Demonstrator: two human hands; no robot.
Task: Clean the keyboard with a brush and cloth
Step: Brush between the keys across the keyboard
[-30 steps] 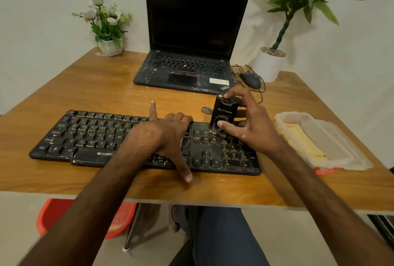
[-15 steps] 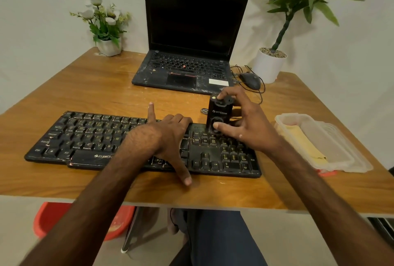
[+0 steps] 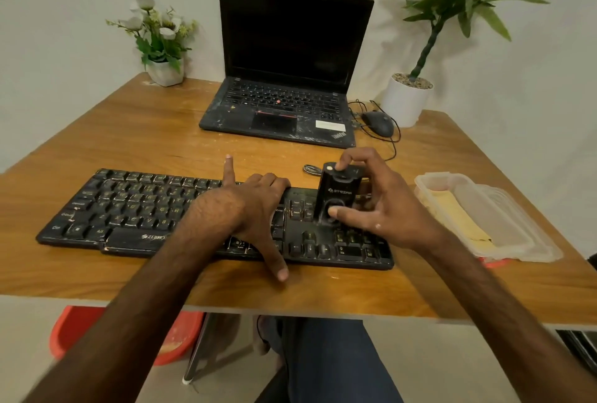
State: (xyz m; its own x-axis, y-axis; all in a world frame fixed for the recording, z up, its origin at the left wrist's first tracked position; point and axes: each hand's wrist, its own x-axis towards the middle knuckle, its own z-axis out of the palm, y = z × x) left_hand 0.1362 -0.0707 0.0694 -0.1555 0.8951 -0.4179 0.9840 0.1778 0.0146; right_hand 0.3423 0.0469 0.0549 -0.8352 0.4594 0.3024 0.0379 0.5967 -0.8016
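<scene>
- Dusty black keyboard (image 3: 129, 208) lies by the bench's (image 3: 161, 131) near edge.
- Left hand (image 3: 248, 208) grips it across the middle.
- Right hand (image 3: 387, 208) pinches a boxy black brush (image 3: 337, 192) upright on its right keys.

The right hand (image 3: 387, 208) has drawn the black brush tool (image 3: 336, 192) nearer, off the far edge of the keyboard (image 3: 129, 208). Its base now sits on the keys just above the arrow keys (image 3: 309, 245)

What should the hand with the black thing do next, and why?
Probably slide the black cleaning tool sideways to the next keys. The right hand grips it upright on the keyboard, the left hand holds the keyboard steady, and pale specks show on other keys.
</scene>
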